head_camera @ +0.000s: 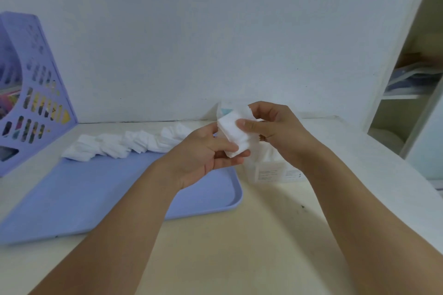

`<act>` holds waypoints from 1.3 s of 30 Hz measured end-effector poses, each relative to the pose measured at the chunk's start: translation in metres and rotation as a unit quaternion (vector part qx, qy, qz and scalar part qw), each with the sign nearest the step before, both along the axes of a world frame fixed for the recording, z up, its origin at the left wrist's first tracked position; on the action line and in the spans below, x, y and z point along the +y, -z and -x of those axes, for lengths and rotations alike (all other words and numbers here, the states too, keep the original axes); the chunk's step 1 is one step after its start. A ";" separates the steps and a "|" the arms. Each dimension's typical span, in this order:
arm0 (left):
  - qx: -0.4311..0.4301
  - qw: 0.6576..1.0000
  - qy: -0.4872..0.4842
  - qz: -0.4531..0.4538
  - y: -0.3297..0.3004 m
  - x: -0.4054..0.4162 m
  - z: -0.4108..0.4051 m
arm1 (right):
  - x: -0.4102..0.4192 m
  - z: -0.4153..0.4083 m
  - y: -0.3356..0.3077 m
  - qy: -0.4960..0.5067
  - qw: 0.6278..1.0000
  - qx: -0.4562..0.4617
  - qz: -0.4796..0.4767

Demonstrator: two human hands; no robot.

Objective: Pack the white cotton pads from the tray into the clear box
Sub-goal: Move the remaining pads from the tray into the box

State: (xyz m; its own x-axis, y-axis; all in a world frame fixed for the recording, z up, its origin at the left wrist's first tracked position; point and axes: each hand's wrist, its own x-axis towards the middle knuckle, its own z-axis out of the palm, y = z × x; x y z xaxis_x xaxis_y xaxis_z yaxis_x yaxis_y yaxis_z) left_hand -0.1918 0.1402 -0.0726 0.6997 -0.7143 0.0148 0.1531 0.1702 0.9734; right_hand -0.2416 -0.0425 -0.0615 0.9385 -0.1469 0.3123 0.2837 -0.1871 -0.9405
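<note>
- The wall point(215, 31) fills the upper half of the view, pale and plain, and meets the back edge of the table.
- The table point(239, 246) is cream-coloured and carries everything else; both forearms reach across it from the near edge.
- The tray point(96, 187) is lilac, flat and low-rimmed, lying on the left part of the table with its right rim just beside the box.
- The file rack point(36, 79) is lilac too, with slotted sides, standing at the far left against the wall; coloured papers show through the slots.
- The shelf point(402, 96) stands at the right edge of the view — what lies on it is too blurred to tell.
- The row of cotton pads point(124, 143) runs along the far edge of the tray in a loose, overlapping line, from its left part to behind the left hand.
- The clear box point(271, 165) sits on the table just right of the tray, below the hands; white pads show inside it and a printed label faces the viewer.
- The left hand point(203, 153) is held palm-up above the tray's right edge, fingers curled under a small stack of pads point(233, 134).
- The right hand point(275, 127) pinches the same stack from the other side — thumb on its face, fingers behind — above the box.
</note>
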 end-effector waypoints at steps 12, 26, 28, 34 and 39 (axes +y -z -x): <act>-0.032 0.996 -0.070 -0.043 0.001 -0.001 -0.004 | -0.010 -0.003 -0.002 0.004 0.982 0.016 -0.188; 0.004 0.999 -0.044 0.004 0.000 0.000 -0.004 | -0.011 -0.005 0.005 -0.024 0.997 0.052 -0.042; 0.006 0.999 -0.043 0.008 0.000 0.000 -0.003 | -0.012 -0.005 0.005 -0.018 0.998 0.047 -0.044; 0.034 0.998 -0.042 0.031 0.000 -0.001 -0.004 | -0.011 -0.006 0.006 -0.018 0.999 0.028 -0.035; 0.014 0.999 -0.050 0.012 0.001 0.000 -0.004 | -0.011 -0.005 0.006 -0.022 0.998 0.001 0.060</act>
State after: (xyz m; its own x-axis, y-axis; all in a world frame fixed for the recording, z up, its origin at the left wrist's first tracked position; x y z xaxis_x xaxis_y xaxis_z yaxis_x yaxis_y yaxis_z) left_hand -0.1879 0.1402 -0.0732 0.7685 -0.6397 0.0101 0.1619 0.2097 0.9643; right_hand -0.2371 -0.0538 -0.0674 0.9437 -0.0674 0.3239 0.2928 -0.2859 -0.9124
